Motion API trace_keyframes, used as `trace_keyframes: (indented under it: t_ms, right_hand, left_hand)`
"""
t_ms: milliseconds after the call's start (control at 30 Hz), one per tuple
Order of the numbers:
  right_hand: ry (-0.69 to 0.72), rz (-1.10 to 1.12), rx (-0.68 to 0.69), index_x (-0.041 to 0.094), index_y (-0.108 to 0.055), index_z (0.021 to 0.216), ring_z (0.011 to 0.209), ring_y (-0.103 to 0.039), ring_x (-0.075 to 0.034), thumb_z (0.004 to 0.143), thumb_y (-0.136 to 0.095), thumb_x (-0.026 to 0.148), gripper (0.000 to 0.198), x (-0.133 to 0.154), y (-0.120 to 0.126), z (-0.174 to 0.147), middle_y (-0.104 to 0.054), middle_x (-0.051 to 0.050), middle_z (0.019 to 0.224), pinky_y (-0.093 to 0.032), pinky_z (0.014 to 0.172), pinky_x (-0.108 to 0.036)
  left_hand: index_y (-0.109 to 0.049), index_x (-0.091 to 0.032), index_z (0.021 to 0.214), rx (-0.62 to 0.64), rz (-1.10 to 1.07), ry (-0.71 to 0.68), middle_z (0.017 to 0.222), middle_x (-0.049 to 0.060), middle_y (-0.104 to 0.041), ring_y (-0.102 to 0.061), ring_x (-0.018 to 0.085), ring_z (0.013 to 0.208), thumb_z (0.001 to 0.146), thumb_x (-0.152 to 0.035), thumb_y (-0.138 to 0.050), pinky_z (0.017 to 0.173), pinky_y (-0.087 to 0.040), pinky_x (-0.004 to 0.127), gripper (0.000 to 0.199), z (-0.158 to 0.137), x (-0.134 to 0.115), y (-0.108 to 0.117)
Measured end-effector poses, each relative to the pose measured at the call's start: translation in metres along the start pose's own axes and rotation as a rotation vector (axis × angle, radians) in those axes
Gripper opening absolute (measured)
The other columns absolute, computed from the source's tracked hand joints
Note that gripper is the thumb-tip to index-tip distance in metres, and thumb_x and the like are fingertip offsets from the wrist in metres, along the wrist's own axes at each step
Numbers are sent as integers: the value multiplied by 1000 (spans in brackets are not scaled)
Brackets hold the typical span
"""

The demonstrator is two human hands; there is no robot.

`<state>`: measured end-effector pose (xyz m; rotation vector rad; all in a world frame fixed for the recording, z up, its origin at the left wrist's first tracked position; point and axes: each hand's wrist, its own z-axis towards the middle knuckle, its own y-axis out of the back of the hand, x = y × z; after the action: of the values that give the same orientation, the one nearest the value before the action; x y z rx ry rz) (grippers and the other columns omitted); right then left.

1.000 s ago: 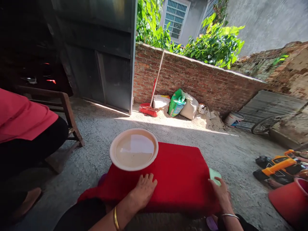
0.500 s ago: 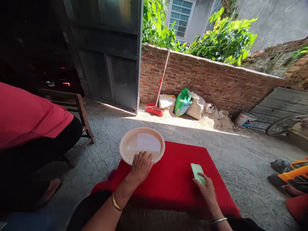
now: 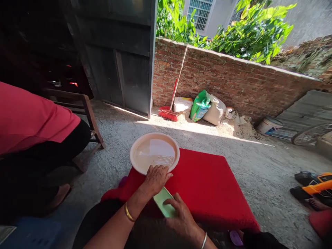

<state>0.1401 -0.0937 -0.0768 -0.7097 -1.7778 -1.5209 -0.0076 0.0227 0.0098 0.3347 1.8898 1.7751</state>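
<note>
A pale pink basin (image 3: 133,162) of water rests on the far left part of a red cloth-covered stool or low table (image 3: 207,183). My left hand (image 3: 156,179), with a gold bangle at the wrist, curls its fingers over the basin's near rim, its thumb out to the right. Ripples show in the water close to the fingertips. Just below that hand, my right hand (image 3: 181,216) grips a light green phone case (image 3: 162,200), tilted above the stool's near edge. Part of the case lies hidden behind my left hand and right fingers. A silver bangle circles the right wrist.
On the left sits a person in a pink top (image 3: 38,121), beside a wooden chair (image 3: 89,114). A broom and red dustpan (image 3: 168,113), a green sack (image 3: 200,105) and a beige sack (image 3: 216,110) stand against a brick wall (image 3: 233,81). An orange-and-black object (image 3: 315,188) lies right.
My right hand has carried the phone case leftward and nearer to me, up beside my left hand. The left hand has shifted slightly right and down at the rim. Ripples have appeared in the water.
</note>
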Motion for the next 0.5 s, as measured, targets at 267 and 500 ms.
trace_keyframes:
  t_ms: [267,500]
  right_hand:
    - [-652,-111,-844,19,-71,98,87,-61,-34,54,-59,70,69,-117,158,-89,-61,-10,85,-49,78,-46]
    - [-354,-65,-549,25,-70,104,94,-62,-27,67,-61,52,46,-65,56,-77,-60,-8,99,-49,86,-39]
  left_hand:
    - [-61,-22,128,5,4,-1,115,11,-71,-64,29,109,99,-37,-52,94,-44,43,34,0,-2,-6]
    - [-56,-21,136,-23,42,-11,122,13,-68,-62,30,112,99,-27,-48,97,-43,46,38,0,1,-18]
